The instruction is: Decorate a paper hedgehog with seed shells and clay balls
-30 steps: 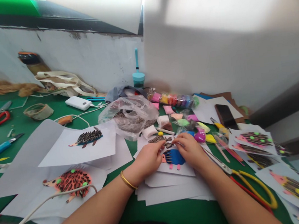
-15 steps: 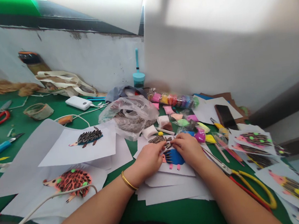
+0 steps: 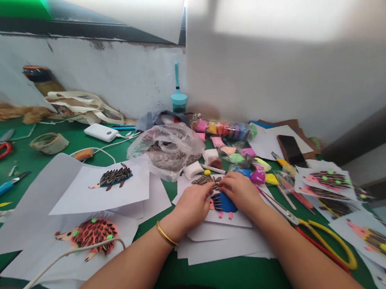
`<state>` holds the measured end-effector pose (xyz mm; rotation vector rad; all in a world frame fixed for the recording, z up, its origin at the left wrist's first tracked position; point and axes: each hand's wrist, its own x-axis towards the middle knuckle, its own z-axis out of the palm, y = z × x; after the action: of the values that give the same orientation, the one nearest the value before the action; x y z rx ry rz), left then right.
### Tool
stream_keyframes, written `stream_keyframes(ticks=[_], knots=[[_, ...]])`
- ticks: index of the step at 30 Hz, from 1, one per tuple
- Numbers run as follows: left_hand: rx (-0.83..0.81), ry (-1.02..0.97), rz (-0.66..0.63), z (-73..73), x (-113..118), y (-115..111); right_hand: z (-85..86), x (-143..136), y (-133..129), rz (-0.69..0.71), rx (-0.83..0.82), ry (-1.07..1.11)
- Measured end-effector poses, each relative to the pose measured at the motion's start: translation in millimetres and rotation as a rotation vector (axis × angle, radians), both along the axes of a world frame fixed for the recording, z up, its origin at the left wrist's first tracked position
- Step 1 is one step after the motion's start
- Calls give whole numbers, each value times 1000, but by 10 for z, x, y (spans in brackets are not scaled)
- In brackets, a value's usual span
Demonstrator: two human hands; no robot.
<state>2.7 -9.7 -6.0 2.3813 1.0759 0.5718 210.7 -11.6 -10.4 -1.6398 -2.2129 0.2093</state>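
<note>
My left hand (image 3: 193, 205) and my right hand (image 3: 238, 190) meet over a white sheet (image 3: 240, 221) bearing a blue clay hedgehog (image 3: 229, 203) with a pink face and feet. A row of striped sunflower seeds stands along its body near the face. The fingers of both hands are pinched together just above the hedgehog's back, fingertips nearly touching. Whatever lies between them is too small and too covered to make out. Beyond the fingertips is a small pile of loose sunflower seeds (image 3: 202, 180), with a yellow clay ball (image 3: 207, 172) behind it.
A clear bag of seeds (image 3: 166, 149) and several clay packets (image 3: 236, 158) lie behind my hands. Large scissors (image 3: 320, 237) rest by my right forearm. Finished hedgehog sheets (image 3: 327, 179) are at right, others (image 3: 95, 235) at left, crossed by a white cable (image 3: 58, 260).
My right hand has shifted slightly left, its fingertips closer to the left ones. My left hand has hardly moved.
</note>
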Motion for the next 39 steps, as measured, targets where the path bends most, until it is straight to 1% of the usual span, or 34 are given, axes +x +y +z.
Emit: stream_keyframes(ticks=[5, 8, 13, 15, 18, 22, 24, 28, 30, 32, 36, 39], knots=[[0, -3, 2, 2, 3, 0, 10, 50, 28, -59, 0, -21], [1, -1, 4, -3, 2, 2, 23, 71, 8, -94, 11, 42], [10, -3, -1, -12, 0, 2, 24, 87, -91, -23, -35, 347], [14, 2, 1, -20, -1, 2, 24, 88, -132, -56, -76, 437], [22, 11, 7, -29, -4, 4, 47, 77, -175, -121, -133, 522], [25, 0, -7, -23, -9, 5, 97, 60, -210, -51, -161, 600], [21, -3, -8, -15, -9, 3, 101, 61, -227, -54, -225, 679], [3, -10, -4, -4, -8, 1, 84, 73, -256, -101, -403, 1014], [-2, -11, -2, -6, -7, 3, 96, 74, -263, -97, -445, 1159], [1, -1, 3, -14, -5, 5, 123, 71, -262, -100, -469, 1237], [25, 25, 7, -33, -3, 10, 147, 70, -246, -147, -498, 1281], [35, 17, 3, -37, -6, 8, 110, 79, -238, -162, -492, 1127]])
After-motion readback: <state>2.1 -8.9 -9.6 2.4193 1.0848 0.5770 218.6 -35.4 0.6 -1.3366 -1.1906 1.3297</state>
